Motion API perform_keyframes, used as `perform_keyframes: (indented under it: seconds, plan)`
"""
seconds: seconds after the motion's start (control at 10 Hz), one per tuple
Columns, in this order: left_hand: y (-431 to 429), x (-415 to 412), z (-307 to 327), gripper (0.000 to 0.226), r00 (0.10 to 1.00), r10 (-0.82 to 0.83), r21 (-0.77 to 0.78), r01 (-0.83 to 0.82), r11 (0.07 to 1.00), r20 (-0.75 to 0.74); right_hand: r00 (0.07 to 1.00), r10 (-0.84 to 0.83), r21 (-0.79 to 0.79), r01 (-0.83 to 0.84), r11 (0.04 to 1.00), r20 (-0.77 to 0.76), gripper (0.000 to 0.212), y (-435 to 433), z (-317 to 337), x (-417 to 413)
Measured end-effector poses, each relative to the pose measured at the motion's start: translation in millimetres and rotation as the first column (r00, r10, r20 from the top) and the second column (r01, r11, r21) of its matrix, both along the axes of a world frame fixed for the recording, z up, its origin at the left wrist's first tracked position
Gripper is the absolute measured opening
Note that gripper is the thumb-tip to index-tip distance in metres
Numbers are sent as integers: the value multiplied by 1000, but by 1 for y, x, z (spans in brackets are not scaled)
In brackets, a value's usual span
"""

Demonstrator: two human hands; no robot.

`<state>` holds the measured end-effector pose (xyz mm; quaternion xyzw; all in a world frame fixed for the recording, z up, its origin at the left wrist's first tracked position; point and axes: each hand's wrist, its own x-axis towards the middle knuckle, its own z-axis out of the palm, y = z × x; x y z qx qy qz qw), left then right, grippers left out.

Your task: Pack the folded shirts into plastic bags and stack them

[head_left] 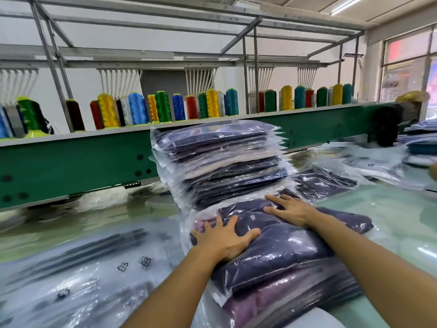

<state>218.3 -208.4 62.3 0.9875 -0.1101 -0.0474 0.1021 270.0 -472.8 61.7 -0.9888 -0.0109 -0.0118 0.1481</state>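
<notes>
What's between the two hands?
Only the bagged shirt itself: left hand and right hand both press flat on it, with bare plastic-covered purple fabric between them, per the head view.

Straight ahead our way is blocked by the tall stack of bagged shirts (220, 162), which rises to the green machine beam (75, 162) running across behind it. Left of the near stack (283, 263), loose empty plastic bags (78, 268) cover the worktop (402, 223), low enough to pass over. To the right the glossy worktop lies bare near us; farther back a lone bagged shirt (324, 183) and more packed piles (418, 140) crowd the corner.
</notes>
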Motion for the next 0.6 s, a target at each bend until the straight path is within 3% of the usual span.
perform_keyframes:
  seconds: [0.2,0.3,0.4,0.5,0.6]
  plan:
    - [0,-2,-4,118,1000,-3,-16,4,1000,7,1000,-24,-79,25,997,4,100,3,-5,-2]
    - [3,-9,-3,112,998,3,-35,-1,999,61,998,-57,-130,59,990,19,80,8,-4,-9]
    - [6,-16,-3,97,990,-17,-27,20,999,139,996,-82,-167,85,982,25,69,6,-5,-12]
    - [32,-22,9,54,944,-12,-19,20,1000,330,981,-153,-275,180,944,119,47,26,2,-18]
    - [54,-28,21,35,883,41,-59,-14,998,469,958,-180,-295,242,924,222,39,51,15,-21]
